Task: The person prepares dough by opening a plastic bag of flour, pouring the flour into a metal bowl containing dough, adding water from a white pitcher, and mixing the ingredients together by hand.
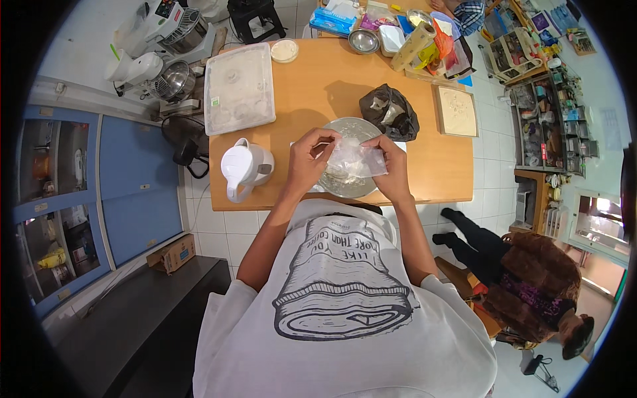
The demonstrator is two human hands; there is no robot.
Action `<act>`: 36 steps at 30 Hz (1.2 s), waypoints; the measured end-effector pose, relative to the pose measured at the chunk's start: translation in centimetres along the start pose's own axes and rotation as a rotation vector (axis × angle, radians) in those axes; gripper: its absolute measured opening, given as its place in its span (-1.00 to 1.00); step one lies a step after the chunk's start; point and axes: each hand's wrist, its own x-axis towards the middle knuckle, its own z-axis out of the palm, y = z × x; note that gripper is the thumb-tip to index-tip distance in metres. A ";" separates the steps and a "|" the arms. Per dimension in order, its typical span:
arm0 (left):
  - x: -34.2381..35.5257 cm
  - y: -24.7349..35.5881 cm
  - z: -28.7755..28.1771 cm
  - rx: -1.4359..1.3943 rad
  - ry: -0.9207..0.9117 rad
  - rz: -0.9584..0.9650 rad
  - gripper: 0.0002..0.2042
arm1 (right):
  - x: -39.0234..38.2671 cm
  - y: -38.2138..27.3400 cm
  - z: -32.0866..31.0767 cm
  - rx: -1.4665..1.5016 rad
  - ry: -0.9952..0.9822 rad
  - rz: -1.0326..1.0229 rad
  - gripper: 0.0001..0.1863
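Note:
My left hand (pixel 312 158) and my right hand (pixel 393 164) pinch opposite sides of a small clear plastic bag (pixel 358 159). The bag hangs over a round metal bowl (pixel 348 126) near the table's front edge. Some whitish stuff shows in the bowl, partly hidden behind the bag; I cannot tell if any is inside the bag. Just beyond my right hand, a crumpled black plastic bag (pixel 406 123) sits beside the bowl, with something pale in its opening. To the left of my left hand stands a white pitcher (pixel 242 164) with a handle.
On the wooden table (pixel 318 73) are a large lidded container (pixel 239 86), a small round tub (pixel 284 51) and a square pale tray (pixel 457 111). Packages and a metal dish (pixel 364 42) crowd the far end. Mixers (pixel 176 79) stand left; a person (pixel 537 278) sits at right.

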 end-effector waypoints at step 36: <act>-0.5 -2.2 0.0 -0.193 0.103 -0.038 -0.80 | 0.1 1.0 -0.2 0.137 0.042 0.042 -0.76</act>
